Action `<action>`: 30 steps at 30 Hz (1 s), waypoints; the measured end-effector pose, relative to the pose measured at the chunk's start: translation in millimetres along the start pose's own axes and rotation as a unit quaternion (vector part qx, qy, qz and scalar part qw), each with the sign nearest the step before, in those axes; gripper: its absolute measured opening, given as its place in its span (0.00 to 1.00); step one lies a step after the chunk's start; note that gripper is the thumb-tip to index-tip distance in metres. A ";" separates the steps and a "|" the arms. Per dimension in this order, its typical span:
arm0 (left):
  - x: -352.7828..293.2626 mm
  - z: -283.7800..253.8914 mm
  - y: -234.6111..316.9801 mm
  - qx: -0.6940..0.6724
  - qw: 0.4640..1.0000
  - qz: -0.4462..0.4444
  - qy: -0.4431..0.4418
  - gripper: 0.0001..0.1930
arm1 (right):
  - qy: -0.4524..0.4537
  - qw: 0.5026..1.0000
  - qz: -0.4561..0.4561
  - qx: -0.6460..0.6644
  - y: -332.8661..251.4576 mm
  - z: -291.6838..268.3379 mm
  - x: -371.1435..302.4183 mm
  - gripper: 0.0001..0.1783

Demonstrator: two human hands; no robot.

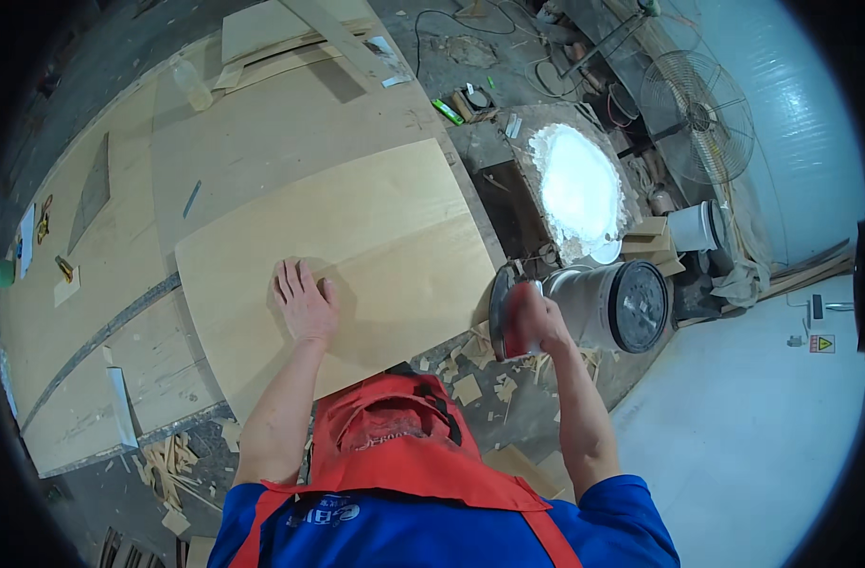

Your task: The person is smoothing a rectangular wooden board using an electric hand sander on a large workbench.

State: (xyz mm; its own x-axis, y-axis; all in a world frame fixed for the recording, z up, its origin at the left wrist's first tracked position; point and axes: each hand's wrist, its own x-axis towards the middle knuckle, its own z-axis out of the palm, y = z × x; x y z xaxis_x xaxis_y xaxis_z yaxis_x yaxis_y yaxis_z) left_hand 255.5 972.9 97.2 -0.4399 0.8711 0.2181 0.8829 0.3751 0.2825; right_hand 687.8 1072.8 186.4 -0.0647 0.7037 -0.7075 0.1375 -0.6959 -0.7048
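Pale wood panel [395, 213] under a flat left hand [306, 305], red-and-dark tool [500, 312] in the right hand [546, 327]

Spread on the panel's face, the left hand lies palm down near the side closest to the body, fingers slightly apart and thumb held out. The right hand is closed around the tool's red part, blurred, just beside the panel's right edge; whether the tool's dark, curved plate touches that edge cannot be told. The panel lies flat on the worktable [130, 251], its near right portion reaching out over the floor.

Close to the body hangs a red apron [376, 464] over a blue shirt [432, 535]. Wood scraps [467, 389] litter the floor below the tool. Just right of the right hand is a pale bucket [584, 303] with a black lid [641, 306], seemingly on its side in this bent view. Beyond it, a bright white patch [576, 189] covers much of a rough slab.

Farther out, a clear bottle [190, 85] and stacked boards [281, 33] lie at the table's far side. A caged fan [699, 115] is at upper right, near a pale wall [745, 426].
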 end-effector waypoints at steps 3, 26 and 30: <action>0.0 -0.2 -3.1 -0.002 1.000 -0.007 -0.006 0.30 | 0.004 1.000 0.009 0.007 15.6 -13.1 -20.5 0.29; 11.7 -1.4 7.1 -0.003 0.999 -0.025 -0.024 0.32 | 0.050 0.791 -0.200 -0.576 -188.0 -53.0 260.8 0.25; 6.5 -6.9 5.7 0.014 0.999 -0.038 -0.029 0.32 | -0.009 0.895 -0.254 -0.367 -222.4 43.8 294.6 0.23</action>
State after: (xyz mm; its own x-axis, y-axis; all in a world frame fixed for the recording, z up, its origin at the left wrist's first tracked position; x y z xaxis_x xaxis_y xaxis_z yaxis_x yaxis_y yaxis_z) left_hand 256.5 978.6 106.7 -0.4962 0.8565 0.1423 0.8520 0.4489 0.2694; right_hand 594.9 1428.6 132.5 -0.3182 0.8958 -0.3102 0.6980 -0.0001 -0.7161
